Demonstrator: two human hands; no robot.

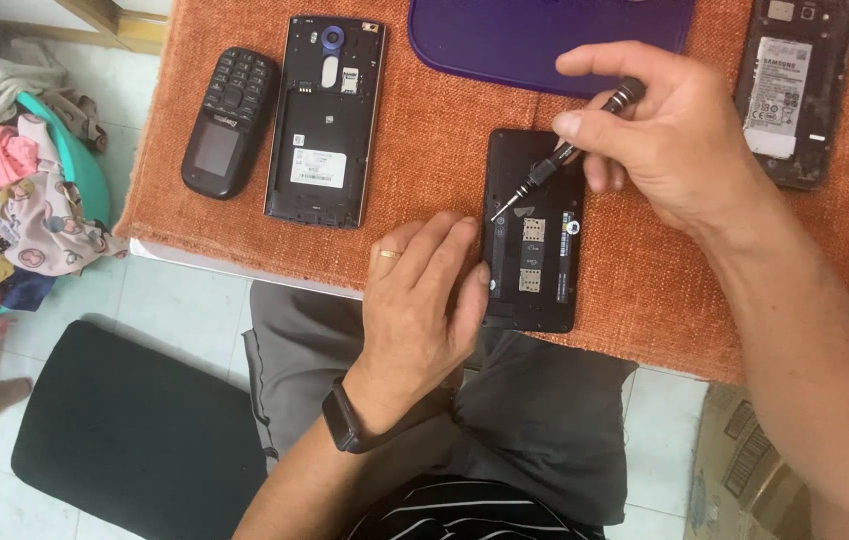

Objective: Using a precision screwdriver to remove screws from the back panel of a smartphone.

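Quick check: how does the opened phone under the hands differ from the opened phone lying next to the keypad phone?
The phone under the hands looks shorter and darker inside; the phone beside the keypad phone looks longer, with a white label and a blue-ringed camera. The first is steadied by the left hand while the right hand sets a screwdriver on it; the second lies untouched. Both lie back cover off on the orange cloth.

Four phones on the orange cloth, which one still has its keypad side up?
The small black keypad phone at far left. The other three lie backs-open: one beside it, one under the screwdriver at centre, one top right.
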